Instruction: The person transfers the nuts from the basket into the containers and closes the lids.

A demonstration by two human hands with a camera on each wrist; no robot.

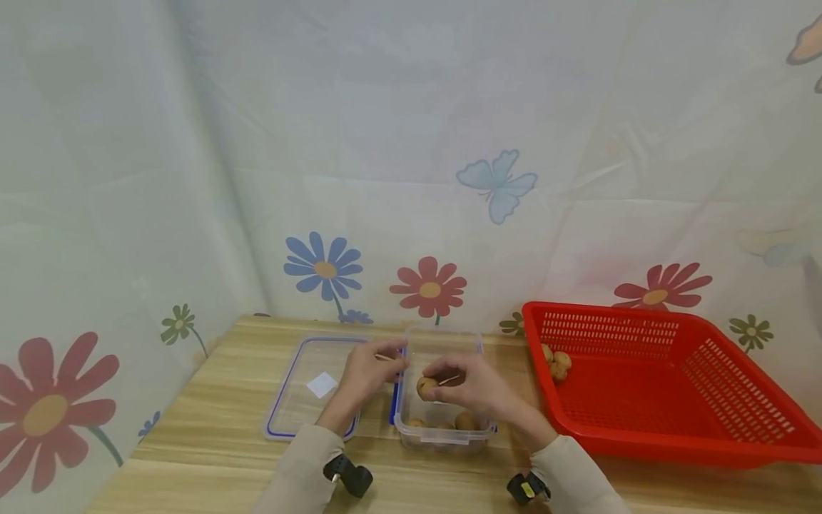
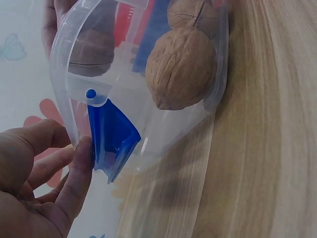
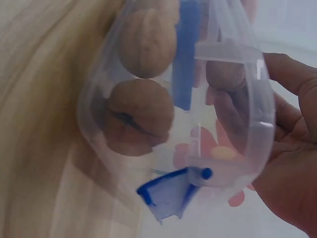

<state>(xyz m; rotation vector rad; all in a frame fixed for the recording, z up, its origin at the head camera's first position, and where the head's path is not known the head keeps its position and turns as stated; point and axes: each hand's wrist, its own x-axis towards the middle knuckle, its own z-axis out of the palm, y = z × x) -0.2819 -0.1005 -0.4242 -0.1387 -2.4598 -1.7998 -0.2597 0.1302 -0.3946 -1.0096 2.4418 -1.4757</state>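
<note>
A clear plastic box (image 1: 443,439) with blue latches stands on the table, with several walnuts (image 2: 182,69) on its bottom. My right hand (image 1: 478,385) pinches one walnut (image 1: 427,388) between thumb and fingers over the inside of the box. Through the clear wall, the right wrist view shows that held walnut (image 3: 225,75) blurred. My left hand (image 1: 369,375) grips the left rim of the box by its fingertips, close to a hanging blue latch (image 2: 113,141). A cracked walnut (image 3: 138,118) lies low in the box.
A clear lid (image 1: 292,407) with a blue seal and a white label lies left of the box, partly behind the left hand. To the right stands a large red basket (image 1: 642,446) with several walnuts (image 1: 559,365) in its left corner. A flowered curtain (image 1: 398,207) hangs behind the table.
</note>
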